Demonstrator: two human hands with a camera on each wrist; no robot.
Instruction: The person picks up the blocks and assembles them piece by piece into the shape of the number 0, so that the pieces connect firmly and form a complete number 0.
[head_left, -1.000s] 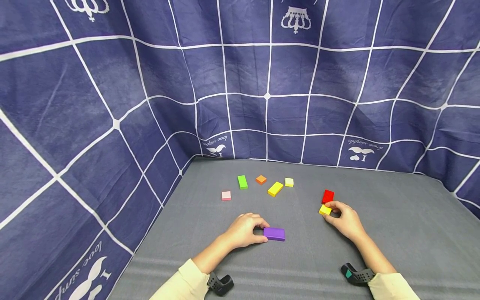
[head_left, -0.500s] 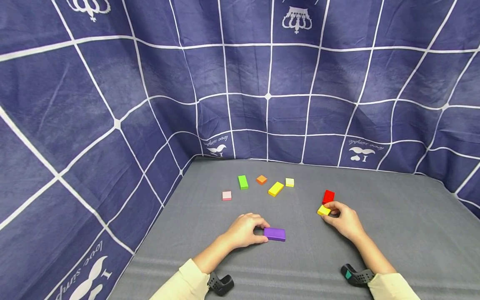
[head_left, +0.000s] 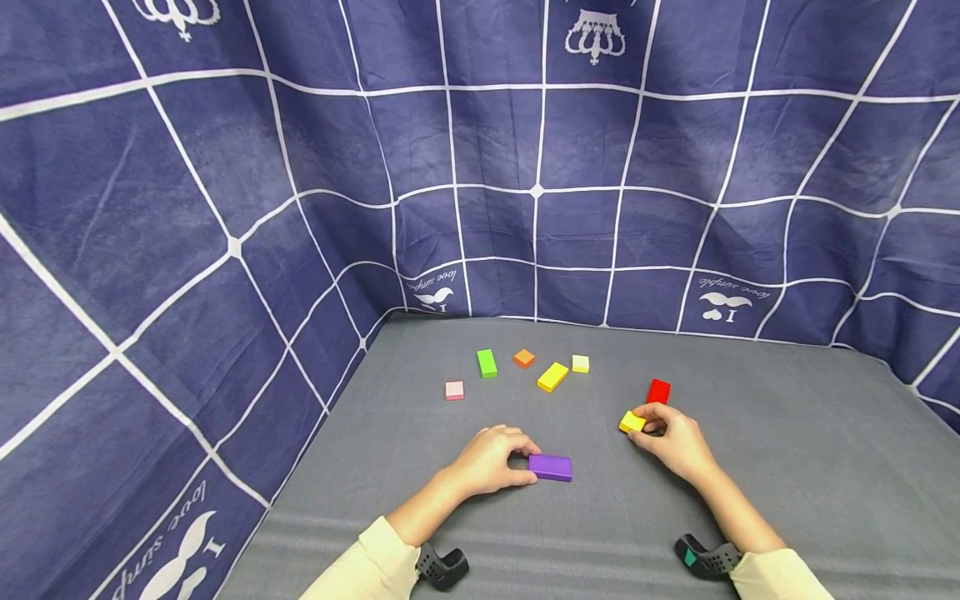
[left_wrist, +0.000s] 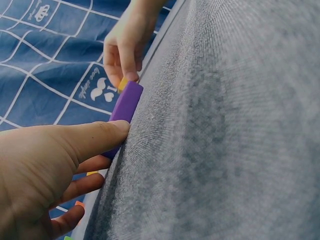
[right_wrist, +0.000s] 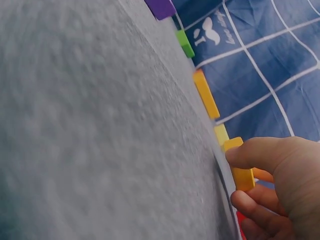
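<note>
A purple rectangular block (head_left: pixel 551 467) lies on the grey cloth, and my left hand (head_left: pixel 489 461) pinches its left end between thumb and fingers. The left wrist view shows the thumb on the near face of this purple block (left_wrist: pixel 126 102). Farther right, my right hand (head_left: pixel 677 439) pinches a small yellow block (head_left: pixel 632 422) between thumb and fingertips. In the right wrist view the yellow block (right_wrist: pixel 243 172) sits between the thumb and fingers, close to the cloth. Just behind the right hand lies a red block (head_left: pixel 659 392), its near end partly covered by the fingers.
Toward the back of the grey cloth (head_left: pixel 555 550) lie a pink block (head_left: pixel 454 391), a green block (head_left: pixel 487 363), an orange block (head_left: pixel 524 358), a longer yellow block (head_left: pixel 552 377) and a pale yellow block (head_left: pixel 581 363). A blue curtain (head_left: pixel 495 225) with white lines stands behind and at left.
My right hand has moved slightly left with the small yellow block, away from the red block. The left hand and purple block stay where they were.
</note>
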